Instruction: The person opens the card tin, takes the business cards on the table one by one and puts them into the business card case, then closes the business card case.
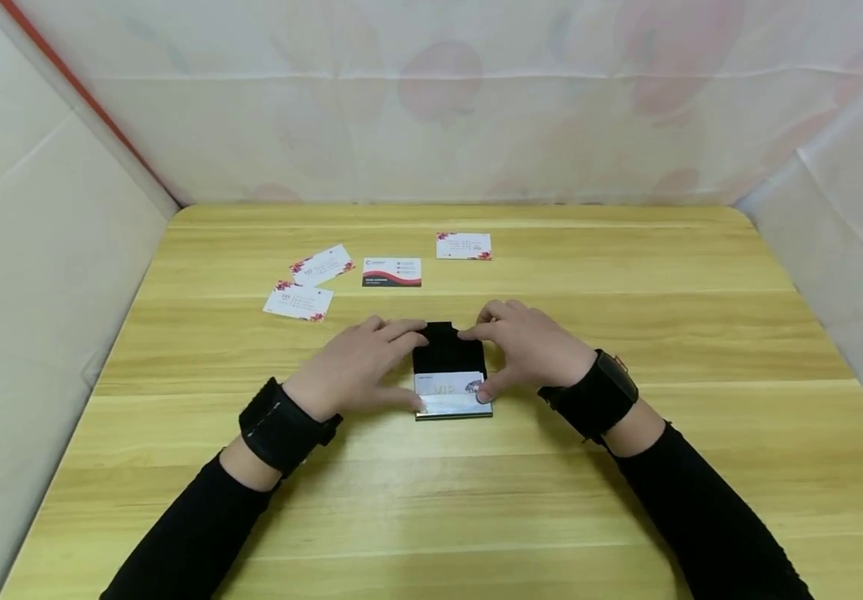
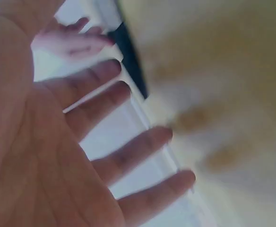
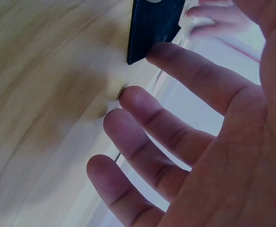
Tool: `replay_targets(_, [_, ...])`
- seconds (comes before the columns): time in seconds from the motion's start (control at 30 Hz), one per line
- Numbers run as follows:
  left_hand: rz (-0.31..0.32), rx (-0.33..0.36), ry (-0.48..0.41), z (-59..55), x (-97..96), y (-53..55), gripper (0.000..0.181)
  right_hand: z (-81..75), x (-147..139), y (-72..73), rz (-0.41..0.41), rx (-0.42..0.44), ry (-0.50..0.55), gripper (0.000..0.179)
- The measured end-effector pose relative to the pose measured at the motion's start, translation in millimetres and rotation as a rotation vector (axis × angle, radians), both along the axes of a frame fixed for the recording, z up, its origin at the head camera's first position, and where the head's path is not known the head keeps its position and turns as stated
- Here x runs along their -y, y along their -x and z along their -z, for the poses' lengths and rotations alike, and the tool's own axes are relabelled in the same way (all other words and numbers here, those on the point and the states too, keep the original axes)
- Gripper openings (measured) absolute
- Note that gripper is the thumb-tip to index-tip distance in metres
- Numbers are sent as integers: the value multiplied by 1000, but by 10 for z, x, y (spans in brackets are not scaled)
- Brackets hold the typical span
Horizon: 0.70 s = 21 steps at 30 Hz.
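A black card holder (image 1: pixel 446 357) lies with its flap up on the wooden table. Inside its lower half sits a white card (image 1: pixel 442 383) marked VIP. On the left side, my left hand (image 1: pixel 356 367) has its fingertips at the flap's upper left corner and its thumb by the holder's lower left corner. My right hand (image 1: pixel 539 346) touches the flap's upper right side with the index finger, and the thumb rests at the card's right edge. Both wrist views show straight, spread fingers next to the dark flap (image 3: pixel 154 30).
Beyond the holder, a red, white and black business card (image 1: pixel 391 273) lies face up. Two floral cards, one upper (image 1: pixel 323 265) and one lower (image 1: pixel 298 302), overlap slightly at the left. Another floral card (image 1: pixel 464 246) lies farther back. Pale cloth walls (image 1: pixel 431 125) enclose the table (image 1: pixel 431 517).
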<state>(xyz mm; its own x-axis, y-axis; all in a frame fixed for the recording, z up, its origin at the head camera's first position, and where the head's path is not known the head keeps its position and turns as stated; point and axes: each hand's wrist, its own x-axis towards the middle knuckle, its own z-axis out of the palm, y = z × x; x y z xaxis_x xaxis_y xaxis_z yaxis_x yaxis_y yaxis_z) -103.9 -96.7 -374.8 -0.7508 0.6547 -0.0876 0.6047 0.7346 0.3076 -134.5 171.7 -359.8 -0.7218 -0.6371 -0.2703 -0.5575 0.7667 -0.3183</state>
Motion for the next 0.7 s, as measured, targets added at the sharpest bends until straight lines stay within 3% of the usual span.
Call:
replay_targets(0.07, [-29,-14,-15,-71,80,36,78,5,4,-1,3,6,3,85])
replay_targets(0.2, [-165,-26,42,-203,330,134,70,18,19,3,6,10,13,85])
replay_targets(0.43, [-391,103,185,-241,724,245,65,2,16,3,14,3,-2,86])
replay_targets(0.57, [-446,145,216,-215,787,286,58,7,13,-7,20,13,-4,86])
replay_targets(0.7, [-466,85,207,-179,770,314,43,14,10,-4,20,8,-2,86])
